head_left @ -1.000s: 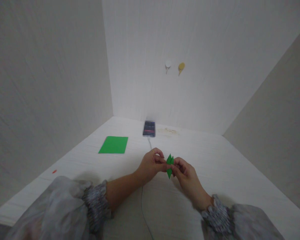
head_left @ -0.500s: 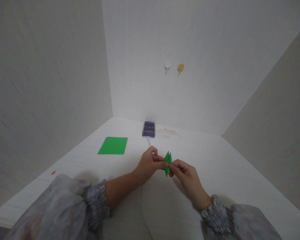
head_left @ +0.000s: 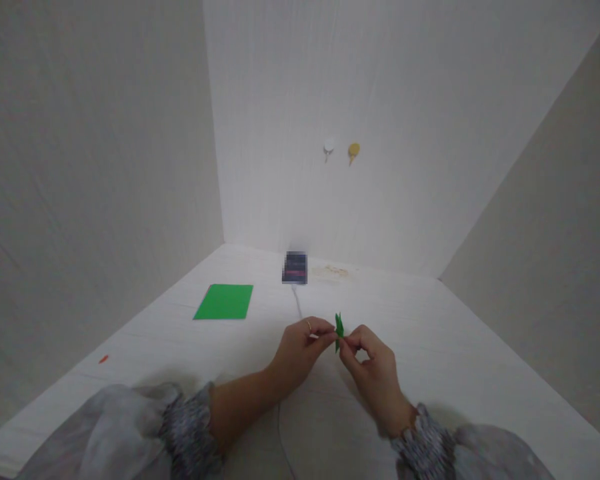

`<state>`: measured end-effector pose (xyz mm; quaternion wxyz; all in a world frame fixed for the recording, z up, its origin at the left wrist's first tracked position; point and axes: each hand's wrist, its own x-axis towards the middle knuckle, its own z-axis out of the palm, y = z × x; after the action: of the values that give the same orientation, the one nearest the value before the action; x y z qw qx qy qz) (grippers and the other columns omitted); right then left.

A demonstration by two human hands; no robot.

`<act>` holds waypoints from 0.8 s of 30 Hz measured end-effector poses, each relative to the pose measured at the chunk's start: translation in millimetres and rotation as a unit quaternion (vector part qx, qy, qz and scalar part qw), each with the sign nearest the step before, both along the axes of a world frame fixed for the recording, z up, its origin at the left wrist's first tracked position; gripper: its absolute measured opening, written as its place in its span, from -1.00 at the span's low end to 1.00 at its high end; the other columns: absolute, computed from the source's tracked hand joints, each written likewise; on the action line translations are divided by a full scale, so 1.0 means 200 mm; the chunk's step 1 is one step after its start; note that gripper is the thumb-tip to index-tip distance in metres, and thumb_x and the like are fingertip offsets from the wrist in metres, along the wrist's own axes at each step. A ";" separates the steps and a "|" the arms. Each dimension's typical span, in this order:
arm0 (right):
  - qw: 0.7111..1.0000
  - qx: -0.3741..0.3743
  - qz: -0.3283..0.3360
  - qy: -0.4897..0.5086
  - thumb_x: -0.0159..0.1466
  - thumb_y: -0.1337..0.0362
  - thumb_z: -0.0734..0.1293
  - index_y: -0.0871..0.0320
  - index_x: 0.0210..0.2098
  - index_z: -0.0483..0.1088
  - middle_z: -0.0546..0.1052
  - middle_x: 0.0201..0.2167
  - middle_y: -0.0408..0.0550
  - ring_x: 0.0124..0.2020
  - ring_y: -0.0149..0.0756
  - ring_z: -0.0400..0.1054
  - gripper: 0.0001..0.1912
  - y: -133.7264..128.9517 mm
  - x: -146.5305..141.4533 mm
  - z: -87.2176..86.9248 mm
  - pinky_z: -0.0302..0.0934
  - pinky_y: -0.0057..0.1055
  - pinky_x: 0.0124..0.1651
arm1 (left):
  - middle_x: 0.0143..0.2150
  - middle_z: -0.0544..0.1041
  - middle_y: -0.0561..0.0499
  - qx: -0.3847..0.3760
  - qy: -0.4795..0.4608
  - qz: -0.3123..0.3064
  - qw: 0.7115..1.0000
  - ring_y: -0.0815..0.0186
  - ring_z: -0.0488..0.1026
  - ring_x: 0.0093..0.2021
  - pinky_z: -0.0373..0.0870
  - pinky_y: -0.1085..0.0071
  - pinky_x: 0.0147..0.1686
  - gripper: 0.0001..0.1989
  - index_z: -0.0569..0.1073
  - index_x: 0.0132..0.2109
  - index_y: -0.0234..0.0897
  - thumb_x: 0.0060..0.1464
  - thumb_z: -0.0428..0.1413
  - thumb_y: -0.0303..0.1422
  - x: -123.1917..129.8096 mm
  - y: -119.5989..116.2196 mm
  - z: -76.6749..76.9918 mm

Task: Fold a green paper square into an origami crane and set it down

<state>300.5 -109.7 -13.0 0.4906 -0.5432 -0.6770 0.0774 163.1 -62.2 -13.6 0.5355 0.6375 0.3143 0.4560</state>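
Observation:
A small piece of folded green paper [head_left: 339, 325] is held upright above the white table, with narrow points at its top. My left hand [head_left: 303, 347] pinches it from the left between thumb and fingers; a ring shows on one finger. From the right, my right hand [head_left: 373, 363] grips its lower right edge between thumb and index finger. The fingertips of both hands nearly meet and cover part of the folds.
A flat square of green paper [head_left: 225, 302] lies at the left. Near the back wall rests a phone [head_left: 295, 268] with a cable [head_left: 297, 301] running under my left arm. An orange scrap [head_left: 104, 359] lies far left. Two hooks [head_left: 354, 151] hang on the back wall.
The folded paper now shows narrower, turned more edge-on. My left fingers have straightened and closed together at its side. The whole view has tipped slightly, so the scene sits lower.

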 end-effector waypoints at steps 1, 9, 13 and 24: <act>1.000 0.012 0.003 -0.012 0.12 0.36 0.23 0.16 -0.59 0.22 0.23 -0.62 -0.20 -0.57 -0.42 0.15 -0.83 0.00 0.00 0.00 0.05 -0.50 -0.51 | -0.36 0.49 -0.02 -0.003 0.005 -0.004 1.000 0.31 0.41 -0.31 0.30 0.44 -0.31 -0.83 0.46 -0.36 -0.33 -0.08 0.11 -0.30 0.00 -0.01 0.01; 0.993 0.033 0.106 -0.028 0.17 0.43 0.20 0.16 -0.32 0.32 0.34 -0.46 -0.10 -0.48 -0.40 0.21 -0.88 -0.01 0.02 0.03 0.14 -0.46 -0.43 | -0.45 0.49 0.03 -0.111 -0.127 -0.078 0.983 0.32 0.41 -0.37 0.30 0.39 -0.27 -0.80 0.42 -0.41 -0.36 -0.21 0.21 -0.32 0.03 -0.01 0.04; 0.995 0.023 0.097 -0.001 0.18 0.39 0.21 0.15 -0.35 0.33 0.30 -0.47 -0.11 -0.47 -0.38 0.20 -0.91 -0.01 0.02 0.04 0.13 -0.45 -0.43 | -0.47 0.48 0.04 -0.131 -0.137 -0.081 0.979 0.36 0.40 -0.39 0.28 0.41 -0.28 -0.79 0.42 -0.41 -0.37 -0.22 0.21 -0.32 0.02 0.01 0.02; 0.931 -0.111 0.187 0.293 0.13 0.29 0.30 0.11 -0.34 0.25 0.37 -0.50 -0.19 -0.47 -0.39 0.32 -0.88 0.02 0.01 -0.02 0.21 -0.45 -0.42 | -0.53 0.46 0.07 -0.120 -0.153 -0.126 0.973 0.41 0.39 -0.51 0.24 0.48 -0.45 -0.64 0.25 -0.24 -0.31 -0.19 0.21 -0.38 0.00 0.02 -0.04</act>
<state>303.5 -105.1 -16.1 0.5807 -0.4106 -0.5795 0.3980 162.4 -58.4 -21.5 0.7028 0.5262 0.1981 0.4358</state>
